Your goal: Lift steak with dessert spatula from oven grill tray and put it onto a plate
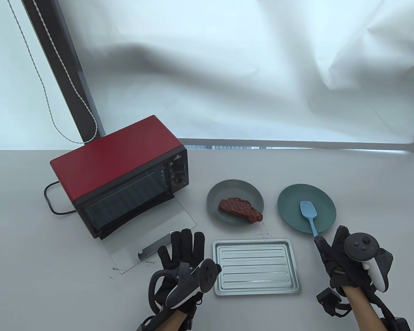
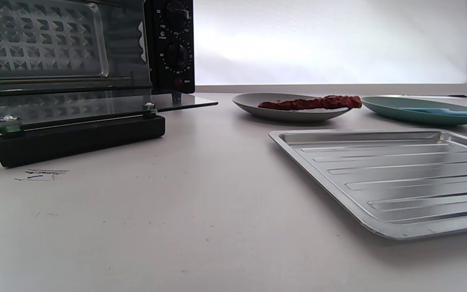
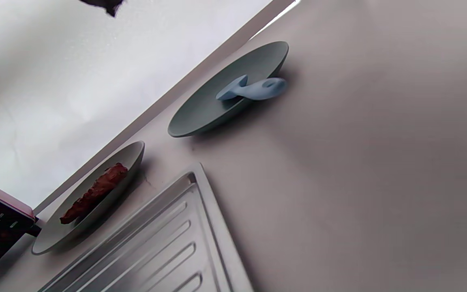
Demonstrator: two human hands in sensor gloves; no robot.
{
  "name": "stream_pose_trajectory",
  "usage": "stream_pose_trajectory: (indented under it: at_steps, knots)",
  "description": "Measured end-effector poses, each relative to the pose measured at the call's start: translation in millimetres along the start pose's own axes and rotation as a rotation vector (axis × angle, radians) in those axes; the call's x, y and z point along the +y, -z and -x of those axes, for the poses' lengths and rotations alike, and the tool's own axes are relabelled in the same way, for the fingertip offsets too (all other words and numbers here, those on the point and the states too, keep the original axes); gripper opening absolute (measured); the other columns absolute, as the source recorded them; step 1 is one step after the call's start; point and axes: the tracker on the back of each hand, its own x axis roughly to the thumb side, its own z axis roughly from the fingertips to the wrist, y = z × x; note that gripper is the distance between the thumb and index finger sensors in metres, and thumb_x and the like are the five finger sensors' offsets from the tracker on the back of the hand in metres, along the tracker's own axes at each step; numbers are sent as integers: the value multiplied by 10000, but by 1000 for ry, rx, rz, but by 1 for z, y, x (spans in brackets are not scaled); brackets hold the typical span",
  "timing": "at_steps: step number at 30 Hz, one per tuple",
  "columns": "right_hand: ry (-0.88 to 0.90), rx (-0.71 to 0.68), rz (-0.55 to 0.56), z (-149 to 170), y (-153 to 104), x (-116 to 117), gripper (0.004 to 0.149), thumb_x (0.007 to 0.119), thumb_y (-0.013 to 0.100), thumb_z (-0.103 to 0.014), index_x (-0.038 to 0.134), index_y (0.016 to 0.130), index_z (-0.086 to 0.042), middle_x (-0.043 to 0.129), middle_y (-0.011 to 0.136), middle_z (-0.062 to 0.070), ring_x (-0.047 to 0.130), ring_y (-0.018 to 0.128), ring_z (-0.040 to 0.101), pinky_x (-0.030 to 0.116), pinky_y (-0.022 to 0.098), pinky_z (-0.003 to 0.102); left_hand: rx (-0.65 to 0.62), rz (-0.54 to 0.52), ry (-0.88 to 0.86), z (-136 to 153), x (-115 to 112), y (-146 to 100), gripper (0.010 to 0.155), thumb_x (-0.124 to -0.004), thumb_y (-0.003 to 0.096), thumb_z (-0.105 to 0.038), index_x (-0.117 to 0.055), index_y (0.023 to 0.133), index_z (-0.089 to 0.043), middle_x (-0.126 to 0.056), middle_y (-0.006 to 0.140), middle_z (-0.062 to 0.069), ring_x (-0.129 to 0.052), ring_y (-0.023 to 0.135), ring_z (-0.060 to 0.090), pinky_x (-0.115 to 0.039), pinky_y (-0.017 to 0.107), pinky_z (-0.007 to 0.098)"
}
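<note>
The brown steak lies on a grey plate. A light blue dessert spatula rests blade-down on a teal plate, its handle sticking out over the near rim. The silver grill tray sits bare in front of both plates. My left hand lies flat on the table left of the tray, fingers spread. My right hand reaches to the handle's end with straight fingers, gripping nothing.
A red toaster oven stands at the left, its glass door folded down onto the table with a black handle just beyond my left fingers. Its cord loops behind it. White sheeting hangs at the back.
</note>
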Motion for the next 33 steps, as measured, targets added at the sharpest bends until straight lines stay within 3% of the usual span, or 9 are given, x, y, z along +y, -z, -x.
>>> stream_pose_trajectory:
  at_steps: [15, 33]
  knots:
    - [-239, -307, 207, -42, -33, 12, 916, 594, 622, -660, 11, 1159, -202, 36, 1263, 260, 133, 1135, 589, 237, 729, 809, 3, 1, 0, 0, 0, 0, 906, -512, 552, -655, -48, 1147, -156, -53, 1211, 241, -107, 1110, 505, -231, 707, 771]
    - [-326, -521, 78, -65, -53, 39, 984, 615, 596, -706, -98, 1111, -265, -128, 1228, 239, 3, 1121, 586, 176, 739, 810, 146, 0, -24, 28, 8, 4, 901, -510, 550, -660, -46, 1150, -174, -45, 1216, 228, -100, 1118, 495, -222, 715, 769]
